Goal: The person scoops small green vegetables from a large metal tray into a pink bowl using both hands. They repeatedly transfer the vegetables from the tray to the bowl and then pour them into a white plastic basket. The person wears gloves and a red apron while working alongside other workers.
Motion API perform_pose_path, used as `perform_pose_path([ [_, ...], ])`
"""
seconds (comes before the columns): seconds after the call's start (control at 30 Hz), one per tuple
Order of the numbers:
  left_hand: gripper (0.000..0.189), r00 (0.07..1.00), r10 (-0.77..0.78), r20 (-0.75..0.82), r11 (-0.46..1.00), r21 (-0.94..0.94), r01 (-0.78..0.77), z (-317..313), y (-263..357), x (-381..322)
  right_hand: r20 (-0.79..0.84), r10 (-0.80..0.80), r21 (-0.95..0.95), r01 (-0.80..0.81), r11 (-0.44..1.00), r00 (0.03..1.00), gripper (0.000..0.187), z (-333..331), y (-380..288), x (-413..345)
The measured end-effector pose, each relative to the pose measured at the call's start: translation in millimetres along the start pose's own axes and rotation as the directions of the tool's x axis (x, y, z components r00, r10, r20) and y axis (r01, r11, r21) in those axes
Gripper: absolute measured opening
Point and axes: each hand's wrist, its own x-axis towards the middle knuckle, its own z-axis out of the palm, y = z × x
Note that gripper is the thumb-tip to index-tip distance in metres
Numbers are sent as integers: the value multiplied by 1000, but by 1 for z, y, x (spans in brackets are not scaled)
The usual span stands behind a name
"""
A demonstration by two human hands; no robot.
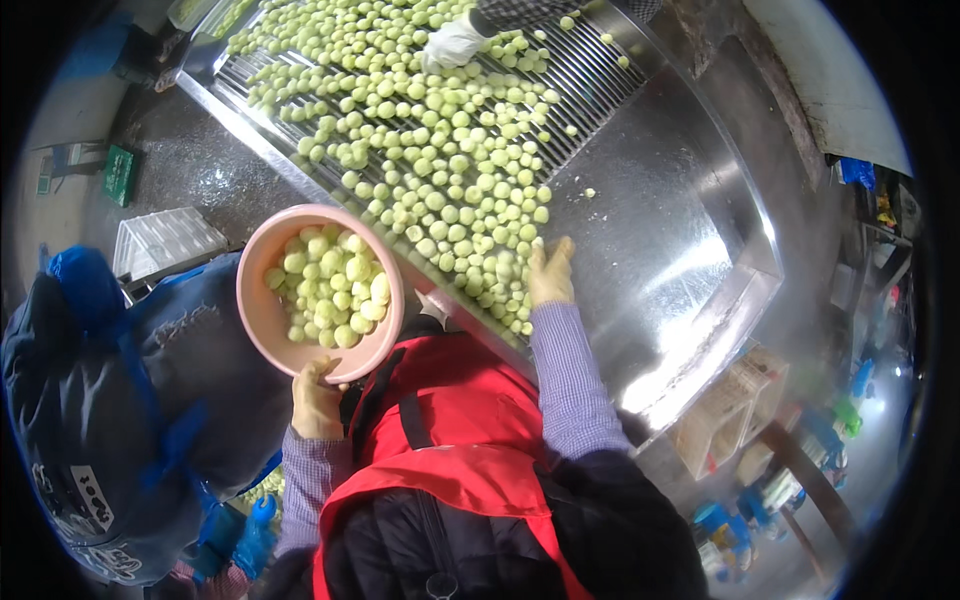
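Note:
My left hand (316,401), in a pale glove, grips the near rim of a pink plastic bowl (251,296). Round, pale-green pieces of produce (330,285) lie in the bowl, which tilts beside the steel sorting table (645,202). Over the table, my right hand (553,274), also gloved, has its fingers apart at the right edge of a spread of similar green balls (450,195). Its fingertips touch or nearly touch the closest balls; the palm side is hidden. Some of the spread covers a slatted metal grate (592,82).
Across the table, a co-worker's white-gloved hand (452,45) reaches over the produce. A person in a dark apron (195,360) stands close on my left. A white plastic crate (169,236) is beyond the bowl. Wooden-looking boxes (720,412) stand past the table's raised right rim (750,292).

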Motion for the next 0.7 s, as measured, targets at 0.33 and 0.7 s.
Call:
perform_pose_path([
  [0.33,21,1000,3,-23,1000,0,-3,-1,-16,15,-62,169,-341,-180,923,984,78,-62,116,12],
  [0.7,26,984,109,-138,991,-60,-118,7,-47,39,441,-305,652,-68,755,844,72,12,46,44],
])
